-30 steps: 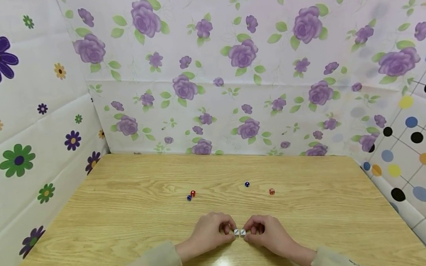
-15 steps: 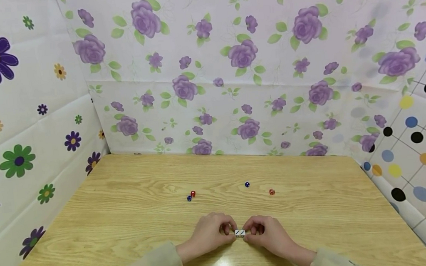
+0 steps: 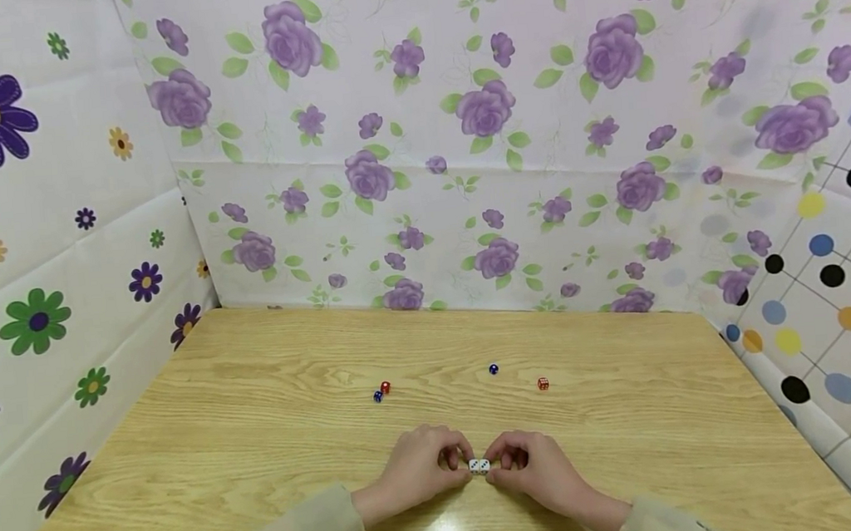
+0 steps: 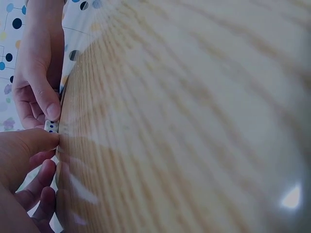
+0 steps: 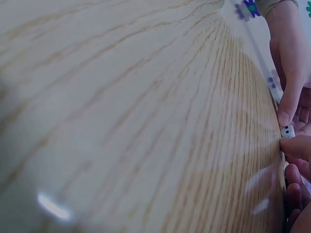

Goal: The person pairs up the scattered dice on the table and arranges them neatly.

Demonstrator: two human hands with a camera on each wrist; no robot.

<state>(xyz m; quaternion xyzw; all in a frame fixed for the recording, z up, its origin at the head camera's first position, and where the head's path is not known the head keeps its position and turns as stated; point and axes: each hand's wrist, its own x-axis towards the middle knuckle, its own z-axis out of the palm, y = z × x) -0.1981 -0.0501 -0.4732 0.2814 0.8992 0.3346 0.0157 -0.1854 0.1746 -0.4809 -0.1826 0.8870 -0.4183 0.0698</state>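
Observation:
Two white dice with dark pips stand side by side on the wooden table in the head view. My left hand [image 3: 428,465] pinches the left white die [image 3: 475,466] between thumb and index finger. From the other side, my right hand [image 3: 534,463] pinches the right white die [image 3: 485,465] the same way. The dice meet face to face between the fingertips. In the left wrist view a white die [image 4: 51,126] shows between the two thumbs. The right wrist view also shows a white die [image 5: 287,131], partly covered by fingers.
Beyond the hands, a red die [image 3: 386,387] and a blue die [image 3: 378,396] lie close together on the table [image 3: 292,376]. Another blue die [image 3: 494,369] and another red die [image 3: 543,384] lie farther right. Flowered cloth [image 3: 422,216] hangs behind the table.
One second ago a narrow gap parted the two white dice; half a second ago they had come together. Since then the hands and dice look unchanged.

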